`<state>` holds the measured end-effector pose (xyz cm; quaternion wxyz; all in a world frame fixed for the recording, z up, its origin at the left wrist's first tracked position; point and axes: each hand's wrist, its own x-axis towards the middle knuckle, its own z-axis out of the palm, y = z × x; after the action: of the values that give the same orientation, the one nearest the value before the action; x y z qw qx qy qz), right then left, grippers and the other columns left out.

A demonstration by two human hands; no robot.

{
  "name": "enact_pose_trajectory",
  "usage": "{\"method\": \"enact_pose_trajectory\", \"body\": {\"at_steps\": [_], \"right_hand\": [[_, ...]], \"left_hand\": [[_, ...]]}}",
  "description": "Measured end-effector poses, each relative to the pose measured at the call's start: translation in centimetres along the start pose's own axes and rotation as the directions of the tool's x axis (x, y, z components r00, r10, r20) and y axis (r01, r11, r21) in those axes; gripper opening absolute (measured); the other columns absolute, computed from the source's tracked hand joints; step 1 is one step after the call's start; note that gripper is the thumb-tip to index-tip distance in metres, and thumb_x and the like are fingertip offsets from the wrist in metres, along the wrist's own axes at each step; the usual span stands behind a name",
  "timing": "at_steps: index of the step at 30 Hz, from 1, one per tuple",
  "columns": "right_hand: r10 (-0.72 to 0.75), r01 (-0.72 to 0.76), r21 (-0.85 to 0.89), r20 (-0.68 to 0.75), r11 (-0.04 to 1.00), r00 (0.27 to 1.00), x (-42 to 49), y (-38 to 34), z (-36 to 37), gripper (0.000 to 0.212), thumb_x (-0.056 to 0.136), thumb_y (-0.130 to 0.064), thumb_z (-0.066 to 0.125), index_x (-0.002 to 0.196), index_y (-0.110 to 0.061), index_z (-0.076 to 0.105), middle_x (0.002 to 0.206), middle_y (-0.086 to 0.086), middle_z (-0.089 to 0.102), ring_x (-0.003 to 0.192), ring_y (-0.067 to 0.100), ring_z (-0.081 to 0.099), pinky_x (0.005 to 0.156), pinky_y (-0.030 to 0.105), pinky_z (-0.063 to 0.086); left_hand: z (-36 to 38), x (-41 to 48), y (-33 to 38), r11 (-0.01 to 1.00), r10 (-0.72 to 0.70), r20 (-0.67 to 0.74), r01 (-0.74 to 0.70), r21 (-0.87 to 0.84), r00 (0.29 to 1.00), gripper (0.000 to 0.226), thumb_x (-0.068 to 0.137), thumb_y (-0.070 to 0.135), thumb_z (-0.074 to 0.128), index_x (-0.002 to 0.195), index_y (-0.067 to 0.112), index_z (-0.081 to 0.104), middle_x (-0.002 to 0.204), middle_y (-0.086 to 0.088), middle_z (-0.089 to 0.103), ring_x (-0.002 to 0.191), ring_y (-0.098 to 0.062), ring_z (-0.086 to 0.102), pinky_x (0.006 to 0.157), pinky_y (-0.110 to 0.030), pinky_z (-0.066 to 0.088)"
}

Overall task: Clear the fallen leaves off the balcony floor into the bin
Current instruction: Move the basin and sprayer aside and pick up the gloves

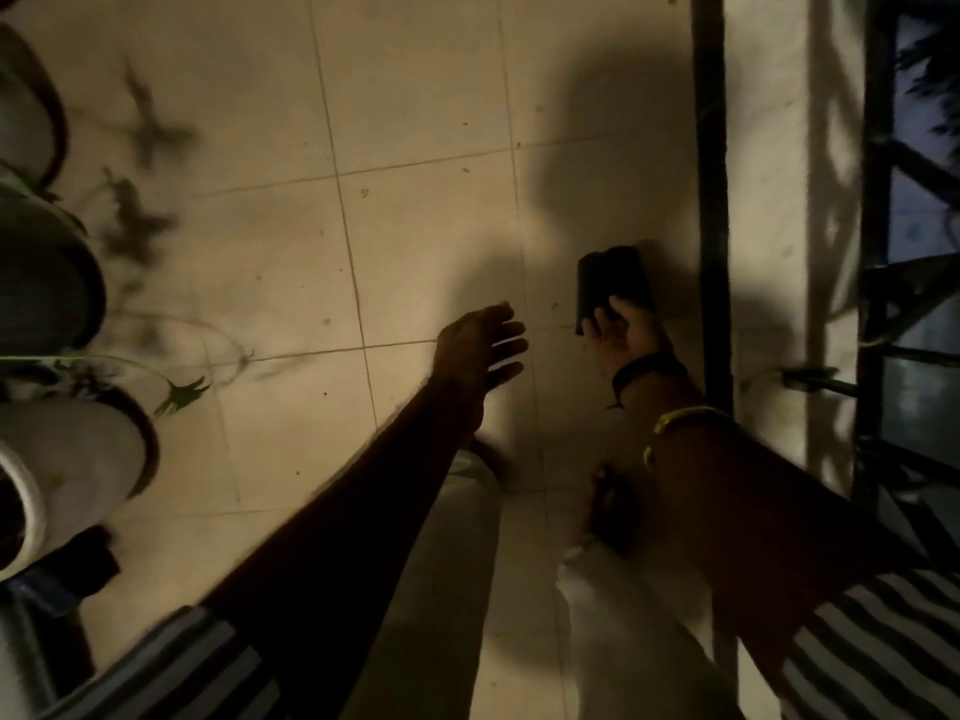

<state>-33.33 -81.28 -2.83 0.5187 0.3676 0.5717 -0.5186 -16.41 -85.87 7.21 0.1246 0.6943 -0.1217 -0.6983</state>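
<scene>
Left hand [480, 345]: fingers straight and spread, grasping nothing, held above the tiled balcony floor [291, 241]. Right hand [626, 332]: palm up, fingers curled round the lower end of a small dark bin [610, 283], which sits just beyond it beside the dark railing post [709, 200]. Small leaf bits [365, 193] lie scattered on tiles farther out; potted plants [62, 449] along the left edge.
</scene>
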Motion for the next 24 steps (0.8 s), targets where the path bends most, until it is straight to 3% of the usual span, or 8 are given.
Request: {"method": "enact_pose_trajectory", "body": {"at_steps": [3, 6, 9, 11, 15, 18, 21, 24], "right_hand": [[-0.032, 0.035, -0.153, 0.02, 0.988, 0.999, -3.9, 0.5, 1.8, 0.05, 0.095, -0.005, 0.062, 0.143, -0.008, 0.047, 0.122, 0.007, 0.058, 0.118, 0.021, 0.055, 0.101, 0.037, 0.047], [-0.096, 0.107, -0.391, 0.047, 0.914, 0.994, -9.4, 1.5, 3.0, 0.038, 0.094, -0.007, 0.062, 0.132, -0.009, 0.057, 0.123, 0.011, 0.061, 0.106, 0.02, 0.06, 0.092, 0.033, 0.052], [-0.292, 0.322, -0.707, 0.169, 0.629, 0.942, -16.4, 3.0, 4.2, 0.018, 0.094, -0.015, 0.063, 0.111, -0.015, 0.069, 0.124, 0.016, 0.066, 0.1, 0.023, 0.062, 0.082, 0.034, 0.051], [-0.345, 0.486, -0.81, 0.376, 0.329, 0.86, -21.6, 3.8, 4.9, 0.028, 0.097, -0.022, 0.059, 0.124, -0.015, 0.067, 0.129, 0.009, 0.064, 0.112, 0.025, 0.06, 0.088, 0.03, 0.046], [-0.252, 0.673, -0.729, 0.679, -0.122, 0.69, -32.4, 5.7, 6.4, 0.032, 0.099, -0.017, 0.057, 0.13, -0.017, 0.063, 0.133, 0.003, 0.061, 0.12, 0.024, 0.059, 0.095, 0.032, 0.05], [-0.102, 0.724, -0.529, 0.832, -0.444, 0.545, -38.5, 7.5, 7.9, 0.039, 0.095, -0.023, 0.058, 0.134, -0.023, 0.059, 0.14, -0.004, 0.055, 0.128, 0.02, 0.054, 0.103, 0.037, 0.049], [0.052, 0.726, -0.328, 0.893, -0.605, 0.447, -44.5, 9.4, 9.8, 0.042, 0.095, -0.025, 0.055, 0.136, -0.019, 0.058, 0.142, -0.003, 0.054, 0.13, 0.019, 0.049, 0.109, 0.029, 0.04], [0.232, 0.758, -0.125, 0.909, -0.64, 0.346, -50.3, 11.6, 11.5, 0.035, 0.097, -0.027, 0.051, 0.129, -0.02, 0.063, 0.137, -0.006, 0.056, 0.125, 0.015, 0.049, 0.106, 0.022, 0.035]], "left_hand": [[-0.8, -1.9, 0.4, 0.999, 0.003, -0.032, -0.005, -0.039, 0.999, 0.024, 0.099, 0.026, 0.056, 0.117, 0.013, 0.065, 0.114, -0.008, 0.07, 0.101, -0.022, 0.069, 0.075, -0.03, 0.057], [-1.1, -5.4, 1.2, 0.994, -0.003, -0.067, -0.005, -0.111, 0.998, 0.02, 0.098, 0.019, 0.057, 0.114, 0.01, 0.065, 0.112, -0.01, 0.069, 0.101, -0.024, 0.068, 0.078, -0.032, 0.058], [-1.8, -10.1, 2.7, 0.98, 0.054, -0.147, -0.08, -0.18, 0.988, 0.023, 0.091, 0.013, 0.064, 0.114, 0.012, 0.065, 0.112, -0.012, 0.068, 0.104, -0.028, 0.065, 0.08, -0.034, 0.057], [-2.3, -13.9, 4.0, 0.966, 0.11, -0.17, -0.146, -0.214, 0.979, 0.041, 0.09, 0.013, 0.067, 0.129, 0.014, 0.057, 0.115, -0.007, 0.064, 0.097, -0.021, 0.062, 0.079, -0.032, 0.053], [-4.9, -22.9, 7.3, 0.937, 0.147, -0.199, -0.2, -0.285, 0.969, 0.082, 0.086, 0.028, 0.076, 0.153, 0.023, 0.029, 0.149, -0.007, 0.04, 0.114, -0.017, 0.055, 0.096, -0.037, 0.05], [-8.0, -29.1, 10.1, 0.894, 0.154, -0.2, -0.222, -0.389, 0.968, 0.091, 0.088, 0.023, 0.075, 0.158, 0.022, 0.016, 0.142, -0.009, 0.043, 0.097, -0.012, 0.054, 0.089, -0.034, 0.052], [-11.8, -34.1, 12.1, 0.843, 0.161, -0.224, -0.252, -0.474, 0.961, 0.071, 0.088, 0.019, 0.075, 0.147, 0.026, 0.035, 0.127, -0.005, 0.057, 0.095, -0.018, 0.059, 0.063, -0.026, 0.055], [-16.0, -37.1, 13.0, 0.788, 0.194, -0.336, -0.35, -0.505, 0.922, 0.037, 0.085, 0.004, 0.073, 0.116, 0.017, 0.058, 0.109, -0.015, 0.069, 0.093, -0.031, 0.068, 0.075, -0.04, 0.06]]}}
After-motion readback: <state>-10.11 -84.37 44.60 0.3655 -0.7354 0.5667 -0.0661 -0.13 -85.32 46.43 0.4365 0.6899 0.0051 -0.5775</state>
